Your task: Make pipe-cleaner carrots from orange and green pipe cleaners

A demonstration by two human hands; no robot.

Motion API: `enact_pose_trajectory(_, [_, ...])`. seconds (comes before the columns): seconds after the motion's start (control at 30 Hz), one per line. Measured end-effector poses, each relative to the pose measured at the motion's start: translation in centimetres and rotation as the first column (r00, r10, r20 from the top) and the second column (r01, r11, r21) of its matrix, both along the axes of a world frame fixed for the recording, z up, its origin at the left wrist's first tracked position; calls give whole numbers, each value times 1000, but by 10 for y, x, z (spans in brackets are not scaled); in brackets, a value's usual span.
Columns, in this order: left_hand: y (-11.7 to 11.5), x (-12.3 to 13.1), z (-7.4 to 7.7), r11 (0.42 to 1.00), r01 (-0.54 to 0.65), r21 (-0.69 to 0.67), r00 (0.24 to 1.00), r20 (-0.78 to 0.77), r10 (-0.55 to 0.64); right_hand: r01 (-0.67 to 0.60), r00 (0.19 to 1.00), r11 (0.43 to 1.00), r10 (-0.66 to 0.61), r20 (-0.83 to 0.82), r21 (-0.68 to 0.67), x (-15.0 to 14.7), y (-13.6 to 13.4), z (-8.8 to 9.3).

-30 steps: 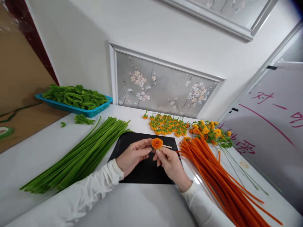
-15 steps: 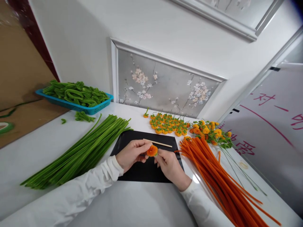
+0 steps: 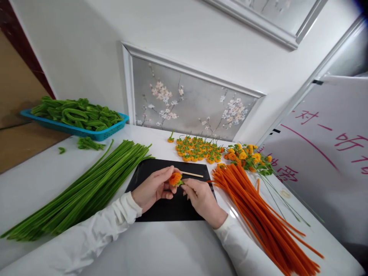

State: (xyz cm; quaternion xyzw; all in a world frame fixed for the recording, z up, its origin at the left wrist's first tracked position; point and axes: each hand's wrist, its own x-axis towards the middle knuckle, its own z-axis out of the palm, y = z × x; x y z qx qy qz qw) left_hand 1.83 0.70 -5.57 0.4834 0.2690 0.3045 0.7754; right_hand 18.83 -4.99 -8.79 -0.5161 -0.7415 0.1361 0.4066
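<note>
Between my two hands is an orange pipe-cleaner flower [image 3: 174,179] with a green base, above the black mat [image 3: 172,209]. My left hand [image 3: 156,187] grips the flower head from the left, thumb on top and fingers beneath. The fingers of my right hand [image 3: 199,197] pinch the flower's green base from the right; the exact spot is partly hidden by the fingertips. A thin wooden stick [image 3: 192,174] lies on the mat just behind my hands.
Green pipe cleaners [image 3: 86,188] lie left, orange ones [image 3: 255,218] right. Behind the mat stand several small orange flowers [image 3: 198,148], beside a bunch of stemmed flowers [image 3: 247,156]. A blue basket [image 3: 106,134] holds folded green pieces; a small green bundle [image 3: 90,143] lies before it.
The view has shifted right, so things appear further left. The flower has turned in my fingers, now showing more of its side and green base. Both hands keep hold of it.
</note>
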Motion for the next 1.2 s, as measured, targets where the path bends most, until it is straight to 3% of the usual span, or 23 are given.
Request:
enact_pose_trajectory(0.23, [1,0,-3,998,0,62,1000,-20,1,-22,1000,998,21,-16,-63,-3,-6,7])
enact_pose_trajectory(0.5, [4,-1,-9,996,13,-83,998,68,-8,-66,995,990,56,-83,-123,-1,-5,7])
enact_pose_trajectory(0.6, [5,-1,-6,993,6,-120,998,57,1,-102,983,987,80,-166,-127,2,-2,3])
enact_pose_trajectory(0.7, [6,-2,0,982,27,-187,997,79,-12,-117,933,986,70,-353,-115,7,4,0])
enact_pose_trajectory(0.8, [6,-3,1,975,44,-217,996,87,-26,-38,808,997,-9,-589,-68,16,11,-1])
enact_pose_trajectory(0.9, [8,-2,-3,976,6,-219,1000,27,0,60,717,998,-66,-694,-32,26,17,-3])
enact_pose_trajectory(1.2, [7,4,-15,976,-63,-209,998,-13,62,174,788,985,-139,-599,0,32,22,-13])
